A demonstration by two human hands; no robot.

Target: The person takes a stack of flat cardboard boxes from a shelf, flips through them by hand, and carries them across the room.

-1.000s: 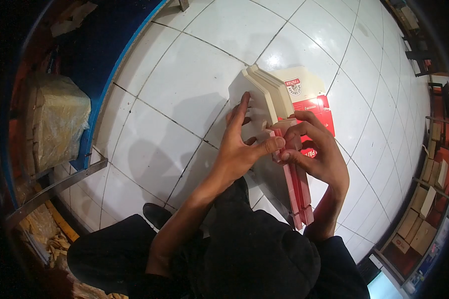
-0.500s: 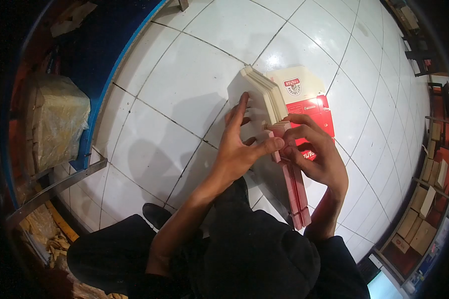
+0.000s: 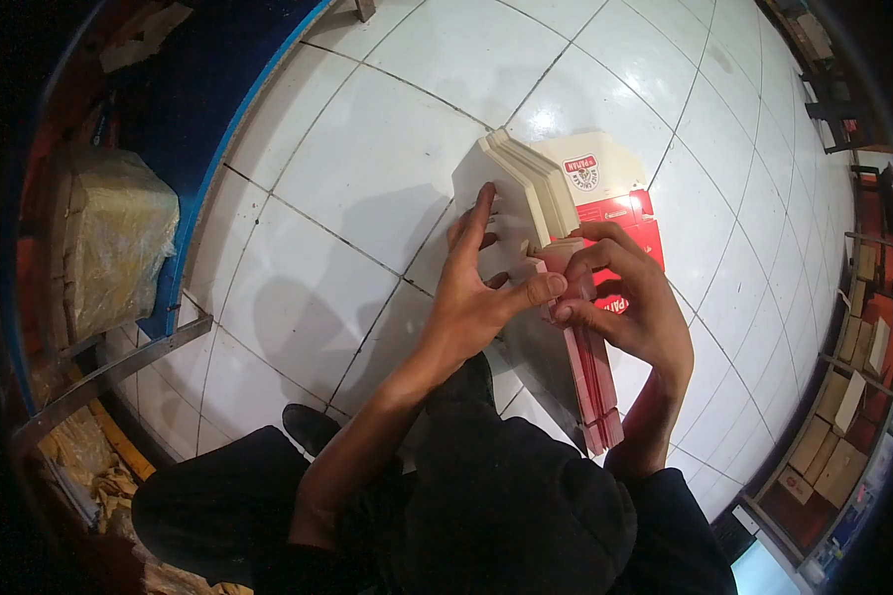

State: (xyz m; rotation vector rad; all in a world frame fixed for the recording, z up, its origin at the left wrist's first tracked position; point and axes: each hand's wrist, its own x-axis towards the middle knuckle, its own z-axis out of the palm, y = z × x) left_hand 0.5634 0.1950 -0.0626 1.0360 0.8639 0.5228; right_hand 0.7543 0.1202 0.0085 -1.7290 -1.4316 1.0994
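Observation:
A stack of flat, unfolded cardboard food boxes (image 3: 532, 188) stands on edge on the floor, cream at the far part and red toward me. My left hand (image 3: 471, 302) holds it from the left side, fingers stretched along the outer face and thumb over the top edges. At the middle of the stack, my right hand (image 3: 637, 302) has its fingers bent and thumb close to them, pinching the red box edges. The fingertips partly hide what they grip. Just right of the stack lies a flat red and cream printed box (image 3: 620, 220), partly covered by my right hand.
White floor tiles (image 3: 367, 169) spread around the stack. To the left, a plastic-wrapped package (image 3: 124, 243) rests by a blue-edged table (image 3: 203, 188) with a metal frame (image 3: 109, 382). Shelves with cardboard boxes (image 3: 843, 471) line the right side.
The edges at the far cream end have fanned a little further to the right. My right fingers have shifted slightly along the red edges; my left hand stays in place.

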